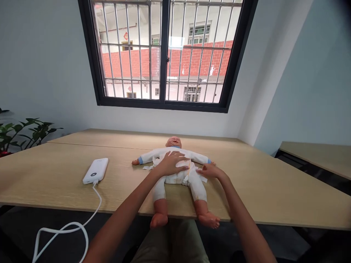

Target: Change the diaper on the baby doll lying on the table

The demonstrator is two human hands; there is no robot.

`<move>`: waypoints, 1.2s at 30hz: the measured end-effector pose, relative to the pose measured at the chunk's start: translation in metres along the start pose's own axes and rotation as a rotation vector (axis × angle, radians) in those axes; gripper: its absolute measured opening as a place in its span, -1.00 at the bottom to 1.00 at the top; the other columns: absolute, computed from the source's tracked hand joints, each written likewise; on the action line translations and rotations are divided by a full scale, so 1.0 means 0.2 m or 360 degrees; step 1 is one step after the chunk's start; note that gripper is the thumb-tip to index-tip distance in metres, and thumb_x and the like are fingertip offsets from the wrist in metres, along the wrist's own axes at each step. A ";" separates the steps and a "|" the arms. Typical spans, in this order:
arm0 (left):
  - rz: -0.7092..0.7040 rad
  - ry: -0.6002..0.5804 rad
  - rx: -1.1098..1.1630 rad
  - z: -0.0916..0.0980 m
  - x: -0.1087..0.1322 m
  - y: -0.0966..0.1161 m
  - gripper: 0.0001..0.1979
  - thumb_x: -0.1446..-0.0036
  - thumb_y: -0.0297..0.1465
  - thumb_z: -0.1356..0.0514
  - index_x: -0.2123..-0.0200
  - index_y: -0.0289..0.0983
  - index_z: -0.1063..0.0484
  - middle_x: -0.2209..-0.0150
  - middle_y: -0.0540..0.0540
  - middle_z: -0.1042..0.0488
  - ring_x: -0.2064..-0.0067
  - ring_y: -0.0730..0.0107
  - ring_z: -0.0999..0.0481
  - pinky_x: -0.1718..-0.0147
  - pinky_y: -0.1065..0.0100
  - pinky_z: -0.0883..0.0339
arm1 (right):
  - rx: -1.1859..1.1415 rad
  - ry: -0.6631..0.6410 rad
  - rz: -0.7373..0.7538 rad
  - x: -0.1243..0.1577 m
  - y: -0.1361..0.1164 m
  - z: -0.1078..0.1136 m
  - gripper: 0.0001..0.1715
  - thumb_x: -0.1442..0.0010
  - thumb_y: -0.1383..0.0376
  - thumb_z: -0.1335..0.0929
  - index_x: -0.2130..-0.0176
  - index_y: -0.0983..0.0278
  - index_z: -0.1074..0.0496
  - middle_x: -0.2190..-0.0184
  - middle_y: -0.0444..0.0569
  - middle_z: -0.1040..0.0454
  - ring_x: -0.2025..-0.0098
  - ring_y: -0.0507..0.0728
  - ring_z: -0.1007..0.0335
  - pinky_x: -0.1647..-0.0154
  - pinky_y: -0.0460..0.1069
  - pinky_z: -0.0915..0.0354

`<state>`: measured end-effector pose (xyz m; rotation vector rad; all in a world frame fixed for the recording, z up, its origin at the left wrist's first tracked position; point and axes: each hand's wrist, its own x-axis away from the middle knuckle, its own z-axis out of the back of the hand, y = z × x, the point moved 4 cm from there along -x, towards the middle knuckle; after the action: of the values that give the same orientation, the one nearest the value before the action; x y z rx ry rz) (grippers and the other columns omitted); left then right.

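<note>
Left fingers [178, 158] splayed over the diaper [178, 179], right fingers [203, 170] bunched, hold unclear: an uneven tug could skew it!

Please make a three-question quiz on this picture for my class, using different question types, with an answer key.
1. True or false: The doll lies face up on the table.

2. Multiple choice: Where is the left hand?
A. Beside the plant
B. Over the doll's midsection
C. Against the window

3. Fill in the blank: The white cable is plugged into the white ____.

Key:
1. True
2. B
3. Power bank
</note>
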<state>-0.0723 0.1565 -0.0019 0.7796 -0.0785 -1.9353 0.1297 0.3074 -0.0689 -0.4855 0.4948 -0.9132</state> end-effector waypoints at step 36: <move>0.1276 0.0300 -0.0183 0.10 0.44 -0.64 -0.72 0.13 -0.30 -0.32 0.62 -0.24 -0.26 0.34 -0.16 -0.46 0.02 -0.06 -0.37 0.12 0.23 -0.18 | -0.0585 -0.0512 0.0470 -0.07 -0.57 -0.16 -0.49 -0.14 -0.12 -0.28 0.39 0.28 -0.38 0.31 -0.05 -0.42 0.22 0.12 -0.28 0.12 0.00 -0.19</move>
<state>-0.2082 0.1418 -0.0769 0.7051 -0.1393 -1.0953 0.0339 0.2544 -0.0244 -0.8532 0.4252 -0.4467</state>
